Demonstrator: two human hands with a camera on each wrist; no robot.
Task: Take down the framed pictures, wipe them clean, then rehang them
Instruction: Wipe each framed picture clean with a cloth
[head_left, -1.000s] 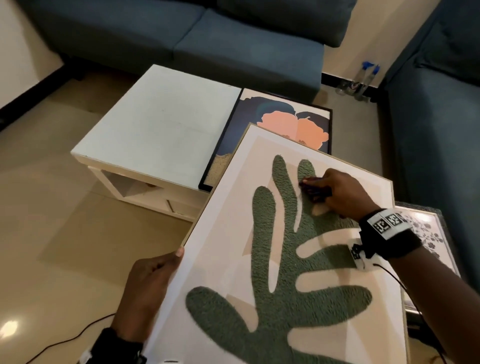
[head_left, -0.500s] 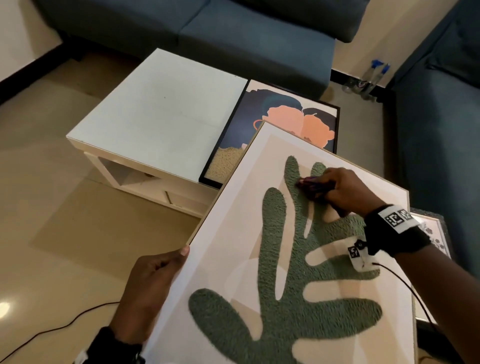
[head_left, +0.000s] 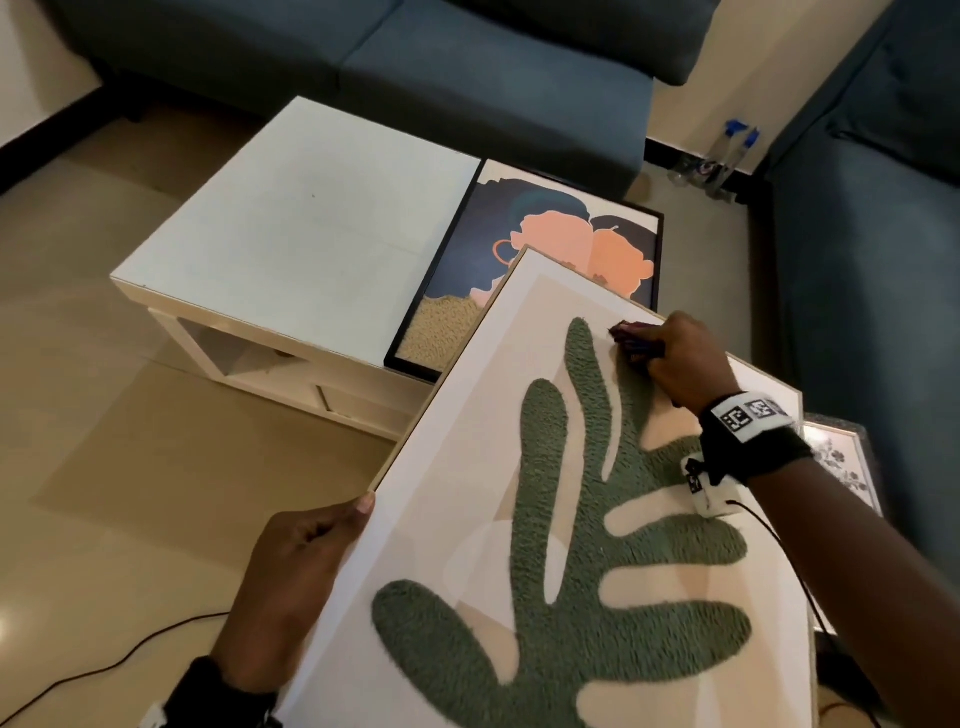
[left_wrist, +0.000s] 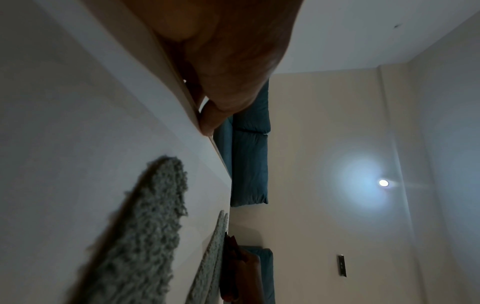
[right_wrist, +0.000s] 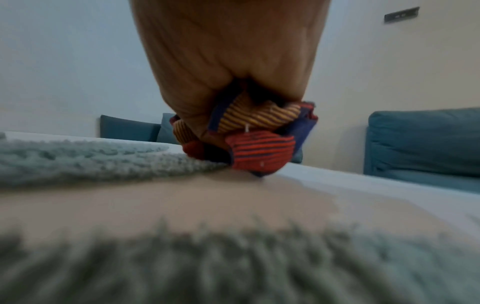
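Now the picture (head_left: 467, 467) is gripped by the left hand (head_left: 291, 587) and wiped with a cloth (head_left: 636, 340) bunched in the right hand (head_left: 680, 364); rehanging awaits.

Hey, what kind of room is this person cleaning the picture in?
Most likely a home living room: a blue sofa runs along the wall, a second blue sofa stands to the right, and a low white coffee table sits between them on a tiled floor.
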